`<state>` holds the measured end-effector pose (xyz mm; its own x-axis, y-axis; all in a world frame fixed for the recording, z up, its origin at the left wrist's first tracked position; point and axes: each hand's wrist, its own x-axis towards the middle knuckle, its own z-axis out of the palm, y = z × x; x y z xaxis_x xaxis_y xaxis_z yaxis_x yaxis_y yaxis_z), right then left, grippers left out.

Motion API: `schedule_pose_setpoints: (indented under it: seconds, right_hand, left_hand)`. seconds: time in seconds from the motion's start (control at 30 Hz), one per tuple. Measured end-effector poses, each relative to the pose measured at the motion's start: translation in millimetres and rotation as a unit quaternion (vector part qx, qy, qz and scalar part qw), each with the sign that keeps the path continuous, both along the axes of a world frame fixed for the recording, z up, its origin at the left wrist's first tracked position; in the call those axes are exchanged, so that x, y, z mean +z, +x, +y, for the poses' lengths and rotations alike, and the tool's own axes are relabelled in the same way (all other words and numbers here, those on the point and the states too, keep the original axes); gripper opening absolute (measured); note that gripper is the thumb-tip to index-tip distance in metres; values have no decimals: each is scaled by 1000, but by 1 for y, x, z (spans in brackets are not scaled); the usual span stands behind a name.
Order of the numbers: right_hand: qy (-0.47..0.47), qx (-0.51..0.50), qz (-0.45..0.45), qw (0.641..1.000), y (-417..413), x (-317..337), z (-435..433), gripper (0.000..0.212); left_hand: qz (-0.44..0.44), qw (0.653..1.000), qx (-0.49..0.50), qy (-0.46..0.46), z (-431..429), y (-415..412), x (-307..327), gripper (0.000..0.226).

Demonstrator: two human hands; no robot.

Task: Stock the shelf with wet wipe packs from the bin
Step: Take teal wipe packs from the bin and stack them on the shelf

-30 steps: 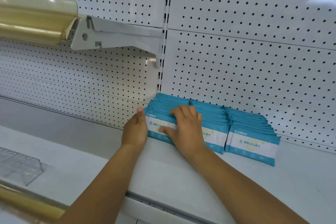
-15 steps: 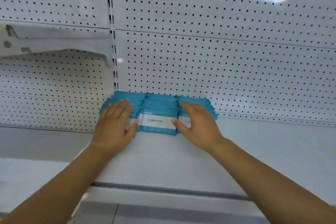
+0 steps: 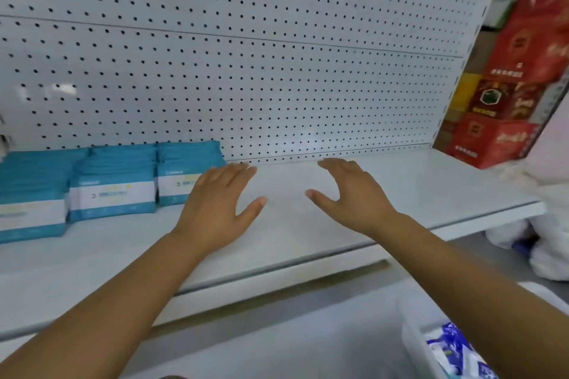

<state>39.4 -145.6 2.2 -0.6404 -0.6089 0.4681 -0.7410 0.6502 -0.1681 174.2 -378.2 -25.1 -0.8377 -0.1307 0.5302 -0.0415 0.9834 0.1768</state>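
Both hands are spread out flat and hold nothing. The left hand (image 3: 215, 203) hovers palm down over the white shelf (image 3: 400, 181), fingers straight and thumb splayed to the right. The right hand (image 3: 354, 197) hangs beside it at about the same height, fingers loosely extended, thumb pointing back toward the left hand. A bare strip of shelf shows between the two thumbs.

The wet wipe packs (image 3: 112, 191) lie to the left of both hands. They are teal with a white band across the front and sit in three stacks side by side, pushed back against the pegboard back panel (image 3: 277, 71). The rightmost stack is just beside the left hand, whose outer edge overlaps that stack's front corner in the view (whether skin meets wrapper there I cannot tell). The right hand is well apart from the stacks.

Low at the right, under the right forearm, a pale bin (image 3: 412, 335) holds blue-and-white packets (image 3: 455, 351), blurred. Past the shelf's right end stand red cartons (image 3: 505, 138), and below them lie white bags (image 3: 548, 255).
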Motion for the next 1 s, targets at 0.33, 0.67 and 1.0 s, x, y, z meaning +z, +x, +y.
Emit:
schedule_pose_setpoints:
  seconds: [0.33,0.67,1.0]
  right_hand:
    - [-11,-177,-56,983,1,-23,207,67]
    - [-52,-316,-214,923,21,-101,354,61]
    - [-9,-448,-311,838,36,-197,440,58]
  left_hand:
    - [-13,980,-192,46,182,-68,-3,62]
    - [-113,924,-337,139,336,-103,-82,52]
    - [-254,947,-184,70,383,-123,-199,63]
